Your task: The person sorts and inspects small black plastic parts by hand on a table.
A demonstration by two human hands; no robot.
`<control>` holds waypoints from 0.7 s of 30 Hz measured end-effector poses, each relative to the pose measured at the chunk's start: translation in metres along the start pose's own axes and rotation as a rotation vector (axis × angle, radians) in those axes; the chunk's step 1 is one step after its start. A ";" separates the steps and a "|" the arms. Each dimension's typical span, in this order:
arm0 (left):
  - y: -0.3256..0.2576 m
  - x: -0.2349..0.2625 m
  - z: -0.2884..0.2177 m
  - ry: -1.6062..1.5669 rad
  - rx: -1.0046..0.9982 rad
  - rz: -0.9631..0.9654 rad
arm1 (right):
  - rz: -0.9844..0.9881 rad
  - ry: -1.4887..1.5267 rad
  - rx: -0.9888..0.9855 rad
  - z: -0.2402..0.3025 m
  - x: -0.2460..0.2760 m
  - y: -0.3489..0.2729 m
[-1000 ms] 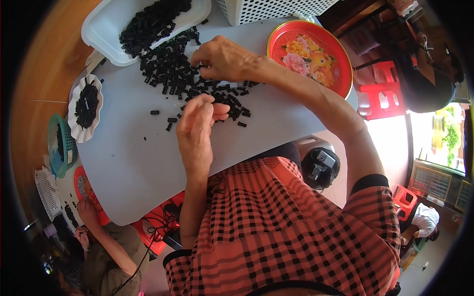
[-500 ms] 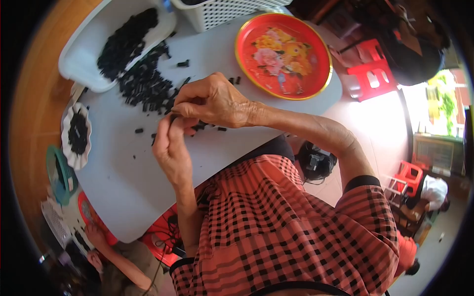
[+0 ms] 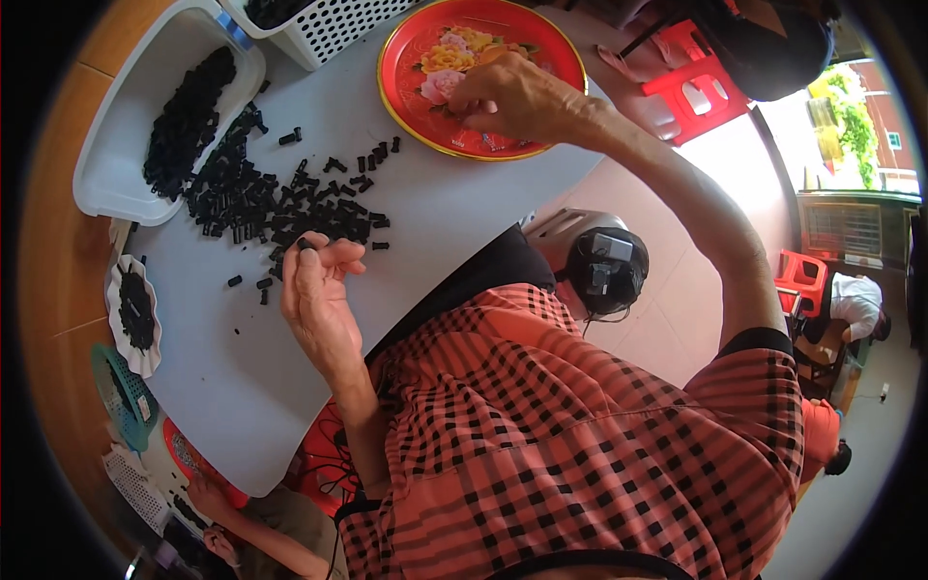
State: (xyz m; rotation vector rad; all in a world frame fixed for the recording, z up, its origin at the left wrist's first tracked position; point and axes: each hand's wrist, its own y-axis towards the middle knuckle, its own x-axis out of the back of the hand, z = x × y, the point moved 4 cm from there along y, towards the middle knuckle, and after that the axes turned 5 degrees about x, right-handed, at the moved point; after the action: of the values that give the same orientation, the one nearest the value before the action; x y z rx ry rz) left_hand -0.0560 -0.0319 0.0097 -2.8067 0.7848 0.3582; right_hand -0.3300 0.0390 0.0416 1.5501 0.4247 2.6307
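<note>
Table [image 3: 435, 217] w/ loose pile of small parts [image 3: 280, 208] at centre-left. Tub [image 3: 116, 126] lay left of pile, more parts in it. Basket [image 3: 333, 29] sat behind pile; round tray [image 3: 411, 58] right of basket. Small dish [image 3: 130, 309] at table's left edge.

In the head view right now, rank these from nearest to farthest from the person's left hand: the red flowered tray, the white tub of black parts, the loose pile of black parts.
From the left hand:
1. Loose pile of black parts, just beyond the fingertips.
2. White tub, far left corner of the table.
3. Red flowered tray, far right, under the right hand.
</note>
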 end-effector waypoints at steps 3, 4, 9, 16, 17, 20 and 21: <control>-0.001 -0.006 0.006 -0.013 0.028 0.024 | -0.043 -0.082 0.030 0.002 -0.004 0.001; -0.001 -0.007 0.007 -0.013 0.044 0.025 | -0.034 -0.097 -0.019 0.002 -0.005 0.000; -0.001 -0.010 0.010 -0.005 0.030 0.037 | -0.104 0.014 -0.083 -0.006 0.009 0.004; 0.000 -0.010 0.009 -0.011 0.019 0.025 | -0.146 0.150 -0.289 -0.009 0.017 0.017; 0.001 -0.011 0.009 -0.012 0.018 0.026 | -0.154 0.092 -0.168 -0.011 0.013 0.018; 0.001 -0.010 0.009 -0.018 0.012 0.037 | -0.145 0.052 -0.113 -0.009 0.009 0.018; 0.000 -0.010 0.009 -0.020 0.015 0.036 | -0.133 0.068 -0.182 -0.008 0.008 0.016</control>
State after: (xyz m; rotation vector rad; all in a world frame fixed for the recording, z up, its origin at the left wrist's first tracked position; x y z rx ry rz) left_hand -0.0657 -0.0254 0.0043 -2.7739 0.8314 0.3837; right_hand -0.3399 0.0230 0.0492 1.3347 0.2727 2.5455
